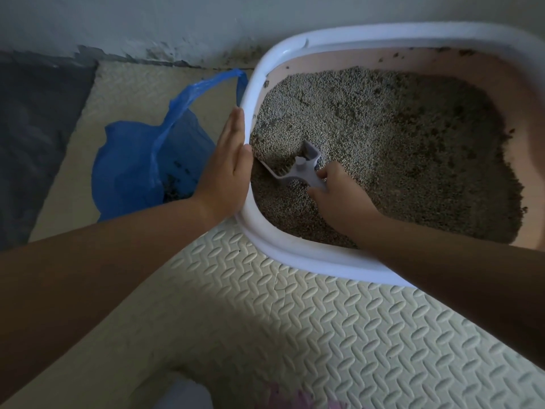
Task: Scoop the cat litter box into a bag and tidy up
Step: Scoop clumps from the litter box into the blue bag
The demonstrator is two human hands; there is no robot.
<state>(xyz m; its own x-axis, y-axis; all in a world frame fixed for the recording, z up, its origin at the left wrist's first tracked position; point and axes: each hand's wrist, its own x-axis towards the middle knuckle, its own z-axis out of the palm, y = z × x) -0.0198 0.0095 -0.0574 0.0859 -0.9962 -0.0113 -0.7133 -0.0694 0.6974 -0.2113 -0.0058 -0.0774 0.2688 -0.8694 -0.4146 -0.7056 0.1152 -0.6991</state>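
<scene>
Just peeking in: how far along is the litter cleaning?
Partly done: dark clumps already lie in the bag. Now the right hand digs the scoop into the litter while the left hand steadies the box. Left: darker patches on the far right, then tidying.

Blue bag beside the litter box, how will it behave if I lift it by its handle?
The blue bag looks thin and crumpled, so probably floppy. Dark bits sit inside, so it likely sags at the bottom.
</scene>
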